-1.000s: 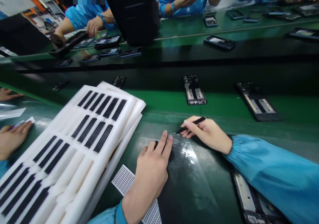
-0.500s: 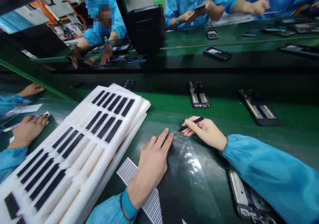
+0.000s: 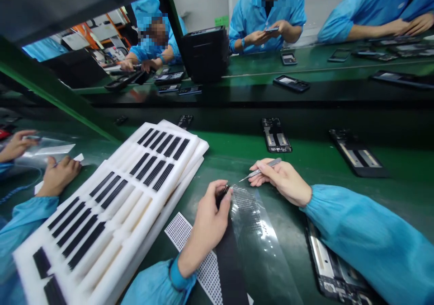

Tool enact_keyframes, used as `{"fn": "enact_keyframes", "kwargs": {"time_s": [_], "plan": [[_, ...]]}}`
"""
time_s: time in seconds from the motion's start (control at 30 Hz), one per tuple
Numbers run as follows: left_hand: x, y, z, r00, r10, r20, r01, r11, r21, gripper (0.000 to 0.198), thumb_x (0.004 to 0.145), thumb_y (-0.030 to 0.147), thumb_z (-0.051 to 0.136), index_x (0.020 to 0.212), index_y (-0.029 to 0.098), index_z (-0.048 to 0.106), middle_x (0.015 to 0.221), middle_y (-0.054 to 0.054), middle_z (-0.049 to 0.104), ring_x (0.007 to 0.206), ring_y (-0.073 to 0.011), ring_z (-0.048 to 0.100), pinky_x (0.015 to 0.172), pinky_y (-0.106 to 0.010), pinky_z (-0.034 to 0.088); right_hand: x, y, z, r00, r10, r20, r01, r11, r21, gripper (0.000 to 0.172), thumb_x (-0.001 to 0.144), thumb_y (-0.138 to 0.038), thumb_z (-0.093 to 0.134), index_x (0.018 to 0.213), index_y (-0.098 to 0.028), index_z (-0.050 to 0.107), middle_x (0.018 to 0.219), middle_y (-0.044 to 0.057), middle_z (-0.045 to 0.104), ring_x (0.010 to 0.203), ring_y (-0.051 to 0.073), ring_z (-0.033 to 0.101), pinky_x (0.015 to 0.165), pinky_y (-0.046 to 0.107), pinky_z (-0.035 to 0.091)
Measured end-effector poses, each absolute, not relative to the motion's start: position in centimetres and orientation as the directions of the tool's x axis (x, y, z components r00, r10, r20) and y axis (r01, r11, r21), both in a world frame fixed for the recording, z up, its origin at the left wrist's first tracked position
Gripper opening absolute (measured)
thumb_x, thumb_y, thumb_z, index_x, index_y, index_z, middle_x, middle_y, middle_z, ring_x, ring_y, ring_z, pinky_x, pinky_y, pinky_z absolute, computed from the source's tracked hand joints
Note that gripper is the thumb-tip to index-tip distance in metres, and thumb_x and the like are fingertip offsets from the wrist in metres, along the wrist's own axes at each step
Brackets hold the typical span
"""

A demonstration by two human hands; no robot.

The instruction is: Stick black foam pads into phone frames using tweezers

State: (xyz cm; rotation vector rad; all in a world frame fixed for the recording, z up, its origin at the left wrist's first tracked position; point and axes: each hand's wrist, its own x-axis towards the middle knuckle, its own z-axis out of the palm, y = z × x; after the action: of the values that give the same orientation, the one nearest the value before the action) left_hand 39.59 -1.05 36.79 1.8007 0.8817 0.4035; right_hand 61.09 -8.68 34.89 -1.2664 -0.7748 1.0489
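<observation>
My left hand (image 3: 207,221) is closed, pinching a small dark piece (image 3: 222,195) between thumb and fingers. Whether that piece belongs to the long black strip (image 3: 232,269) below it, I cannot tell. In my right hand (image 3: 283,180) is a pair of tweezers (image 3: 264,169), its tips pointing left toward the pinched piece, a small gap away. Between the hands lies a clear plastic sheet (image 3: 271,237) with rows of small dark dots. A white sheet with black dots (image 3: 179,228) lies partly under my left forearm and the strip.
Stacked white foam trays (image 3: 115,223) with black strips in their slots stand at left. Opened phone bodies (image 3: 276,135) (image 3: 359,153) lie beyond my hands, another phone body (image 3: 325,260) under my right sleeve. A co-worker's hand (image 3: 59,174) is at far left; a shelf (image 3: 251,92) crosses ahead.
My left hand has gone from lying with fingers stretched out over the strip to pinching a dark piece. The tweezers have turned slightly, their tips a little lower. The view has shifted.
</observation>
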Motion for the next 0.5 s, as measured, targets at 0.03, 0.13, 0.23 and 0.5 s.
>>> {"fn": "enact_keyframes", "kwargs": {"time_s": [0.03,0.13,0.23,0.5], "plan": [[39.4,-1.3,37.3,0.674,0.703,-0.229,0.267,0.058,0.962,0.023,0.097,0.026,0.053,0.119,0.019,0.054,0.108,-0.009,0.069,0.085,-0.0176,0.061,0.069,-0.03,0.054,60.7,-9.0,35.5,0.362,0.931,-0.053,-0.202,0.023,-0.979,0.048,0.086,-0.06,0.07,0.092,-0.013,0.072,0.079,0.011,0.078,0.069,0.021,0.076,0.066,0.03,0.062],[38.7,-2.0,39.0,0.798,0.478,-0.366,0.036,0.569,0.821,0.013,0.095,0.023,0.057,0.105,0.015,0.058,0.098,-0.007,0.065,0.068,-0.0119,0.055,0.051,-0.022,0.047,59.2,-10.4,37.9,0.349,0.937,0.032,-0.136,0.084,-0.987,0.038,0.093,-0.051,0.065,0.092,-0.015,0.074,0.081,0.01,0.078,0.071,0.021,0.076,0.07,0.031,0.063],[38.2,-2.7,40.2,0.878,0.364,-0.312,-0.047,0.712,0.701,0.011,0.096,0.018,0.054,0.1,0.013,0.063,0.09,-0.006,0.062,0.063,-0.0096,0.054,0.046,-0.019,0.047,57.8,-11.5,39.8,0.343,0.936,0.077,-0.047,0.099,-0.994,0.032,0.096,-0.047,0.063,0.089,-0.019,0.076,0.079,0.007,0.077,0.072,0.02,0.076,0.071,0.03,0.063],[37.8,-3.1,40.4,0.915,0.319,-0.248,-0.081,0.745,0.662,0.019,0.099,0.018,0.052,0.109,0.013,0.067,0.084,-0.005,0.061,0.059,-0.0078,0.057,0.047,-0.017,0.048,56.6,-12.5,40.6,0.365,0.919,0.15,0.077,0.131,-0.988,0.026,0.098,-0.04,0.06,0.09,-0.022,0.077,0.084,0.004,0.076,0.072,0.017,0.075,0.07,0.025,0.063]]}}
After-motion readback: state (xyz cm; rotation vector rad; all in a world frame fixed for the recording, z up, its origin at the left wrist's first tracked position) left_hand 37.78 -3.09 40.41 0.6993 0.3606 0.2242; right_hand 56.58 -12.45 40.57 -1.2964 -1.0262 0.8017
